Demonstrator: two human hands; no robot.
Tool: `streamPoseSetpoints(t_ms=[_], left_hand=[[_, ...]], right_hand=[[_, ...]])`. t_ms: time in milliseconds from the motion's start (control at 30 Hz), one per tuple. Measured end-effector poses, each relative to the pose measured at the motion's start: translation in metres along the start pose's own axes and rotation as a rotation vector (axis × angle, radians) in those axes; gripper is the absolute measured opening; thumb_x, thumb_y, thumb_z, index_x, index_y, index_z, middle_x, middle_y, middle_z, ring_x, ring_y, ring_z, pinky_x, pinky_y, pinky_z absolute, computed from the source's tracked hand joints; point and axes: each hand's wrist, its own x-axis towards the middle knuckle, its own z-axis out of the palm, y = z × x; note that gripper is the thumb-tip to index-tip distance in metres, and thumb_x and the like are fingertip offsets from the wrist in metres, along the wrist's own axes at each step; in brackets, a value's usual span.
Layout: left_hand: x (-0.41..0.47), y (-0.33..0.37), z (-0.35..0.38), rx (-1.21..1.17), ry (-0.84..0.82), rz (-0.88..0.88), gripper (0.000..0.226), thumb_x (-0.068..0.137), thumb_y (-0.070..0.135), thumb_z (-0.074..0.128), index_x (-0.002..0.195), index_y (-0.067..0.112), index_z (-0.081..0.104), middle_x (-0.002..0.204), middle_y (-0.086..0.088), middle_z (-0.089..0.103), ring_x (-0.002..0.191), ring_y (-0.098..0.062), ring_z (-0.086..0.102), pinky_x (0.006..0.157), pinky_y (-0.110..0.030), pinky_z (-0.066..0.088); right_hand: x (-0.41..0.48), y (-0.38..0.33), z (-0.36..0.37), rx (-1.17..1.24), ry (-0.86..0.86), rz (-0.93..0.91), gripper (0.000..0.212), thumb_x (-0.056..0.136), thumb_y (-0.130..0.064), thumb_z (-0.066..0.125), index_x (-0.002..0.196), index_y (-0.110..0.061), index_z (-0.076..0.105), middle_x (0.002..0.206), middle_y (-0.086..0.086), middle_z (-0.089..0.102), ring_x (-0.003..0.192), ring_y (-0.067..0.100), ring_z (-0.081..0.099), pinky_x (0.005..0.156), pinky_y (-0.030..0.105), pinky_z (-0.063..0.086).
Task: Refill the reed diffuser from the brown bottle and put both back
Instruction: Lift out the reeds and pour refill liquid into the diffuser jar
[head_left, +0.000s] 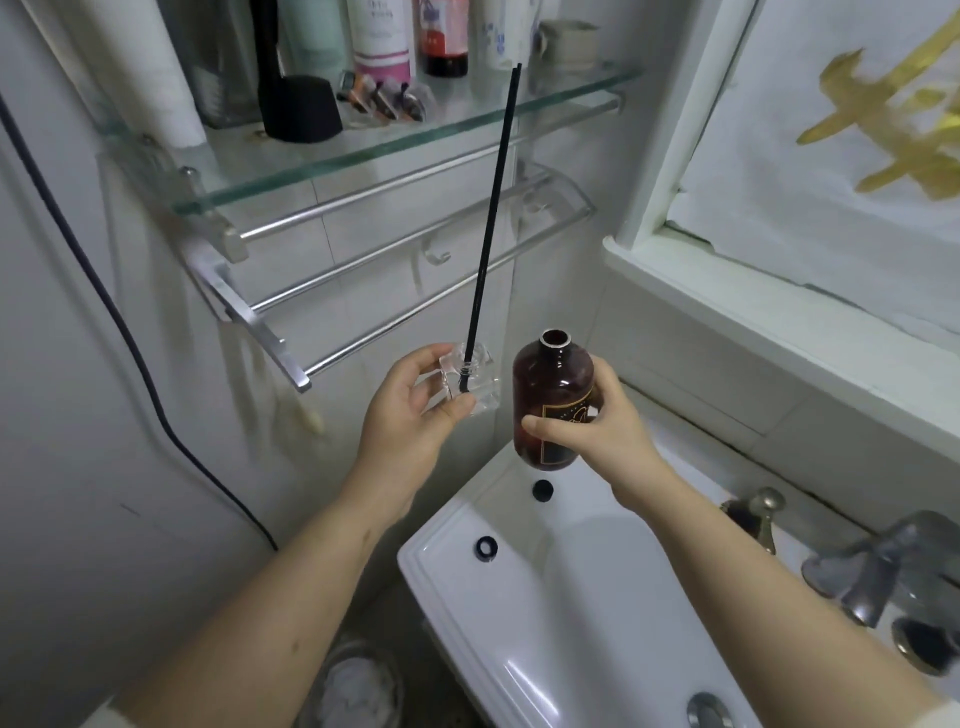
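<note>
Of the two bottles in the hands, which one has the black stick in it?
The clear glass diffuser in the left hand; the brown bottle in the right hand has an open, empty neck.

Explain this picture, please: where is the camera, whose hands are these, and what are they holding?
No machine here: a person wears one wide-angle camera on the head, looking down at their own bare hands. The left hand grips a clear square glass diffuser with a long black reed standing in it. The right hand holds an open brown bottle nearly upright. Below, on the white sink's rim, lie a small black cap and a black ring.
</note>
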Motion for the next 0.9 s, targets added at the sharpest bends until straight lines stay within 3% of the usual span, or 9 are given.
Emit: streamPoseSetpoints(t_ms=[133, 267, 433, 500, 567, 633, 700, 900], left_hand=[[-0.007, -0.02, -0.002, 0.005, 0.006, -0.044, 0.046, 0.079, -0.004, 0.068, 0.106, 0.032, 0.06, 0.106, 0.021, 0.07, 0.118, -0.01, 0.06, 0.104, -0.042, 0.047], [-0.012, -0.034, -0.004, 0.019, 0.004, -0.065, 0.043, 0.073, 0.007, 0.067, 0.107, 0.033, 0.06, 0.112, 0.016, 0.069, 0.121, -0.012, 0.058, 0.103, -0.038, 0.048], [-0.012, -0.044, -0.003, 0.013, -0.006, -0.065, 0.047, 0.081, -0.008, 0.065, 0.113, 0.026, 0.056, 0.128, -0.007, 0.062, 0.123, -0.018, 0.056, 0.095, -0.022, 0.049], [-0.013, -0.047, -0.003, 0.013, -0.002, -0.067, 0.047, 0.081, -0.008, 0.065, 0.112, 0.026, 0.056, 0.128, -0.009, 0.061, 0.123, -0.018, 0.057, 0.092, -0.019, 0.049], [-0.014, -0.053, -0.003, 0.012, 0.002, -0.072, 0.046, 0.078, 0.0, 0.067, 0.112, 0.027, 0.056, 0.128, -0.008, 0.062, 0.122, -0.017, 0.057, 0.096, -0.026, 0.05], [-0.016, -0.057, -0.003, -0.001, 0.011, -0.085, 0.045, 0.075, 0.005, 0.065, 0.113, 0.026, 0.056, 0.128, -0.008, 0.062, 0.121, -0.017, 0.058, 0.101, -0.036, 0.049], [-0.017, -0.061, -0.002, -0.004, 0.023, -0.09, 0.044, 0.075, 0.006, 0.066, 0.114, 0.025, 0.056, 0.127, -0.009, 0.062, 0.12, -0.018, 0.059, 0.102, -0.04, 0.048], [-0.022, -0.068, -0.002, -0.02, 0.029, -0.092, 0.044, 0.075, 0.003, 0.064, 0.115, 0.021, 0.056, 0.126, -0.013, 0.062, 0.117, -0.017, 0.061, 0.096, -0.029, 0.05]], right_hand=[[0.003, 0.038, 0.009, -0.033, -0.036, 0.08, 0.065, 0.063, -0.01, 0.088, 0.112, -0.038, 0.055, 0.105, -0.012, 0.066, 0.093, 0.007, 0.064, 0.071, 0.021, 0.051], [0.005, 0.073, 0.021, -0.081, -0.077, 0.098, 0.067, 0.062, -0.003, 0.085, 0.108, -0.04, 0.054, 0.11, -0.008, 0.062, 0.095, 0.006, 0.062, 0.064, 0.009, 0.05], [0.006, 0.108, 0.033, -0.103, -0.077, 0.102, 0.064, 0.058, 0.004, 0.082, 0.102, -0.035, 0.056, 0.11, -0.003, 0.055, 0.096, 0.003, 0.058, 0.063, 0.01, 0.05], [0.005, 0.121, 0.037, -0.111, -0.074, 0.115, 0.067, 0.058, 0.0, 0.083, 0.106, -0.037, 0.056, 0.114, -0.005, 0.053, 0.101, -0.005, 0.054, 0.068, 0.007, 0.048], [0.004, 0.134, 0.039, -0.115, -0.071, 0.125, 0.069, 0.056, -0.004, 0.084, 0.108, -0.04, 0.056, 0.115, -0.009, 0.055, 0.105, -0.006, 0.054, 0.079, 0.01, 0.047], [0.003, 0.145, 0.039, -0.117, -0.055, 0.14, 0.07, 0.054, -0.011, 0.085, 0.11, -0.041, 0.057, 0.118, -0.008, 0.058, 0.111, 0.005, 0.055, 0.09, 0.024, 0.049], [0.003, 0.152, 0.039, -0.116, -0.053, 0.161, 0.07, 0.055, -0.014, 0.086, 0.112, -0.041, 0.057, 0.121, -0.008, 0.057, 0.113, 0.01, 0.055, 0.093, 0.029, 0.049], [0.002, 0.166, 0.04, -0.084, -0.061, 0.173, 0.072, 0.054, -0.014, 0.088, 0.117, -0.035, 0.057, 0.123, -0.005, 0.058, 0.116, 0.012, 0.055, 0.094, 0.027, 0.048]])
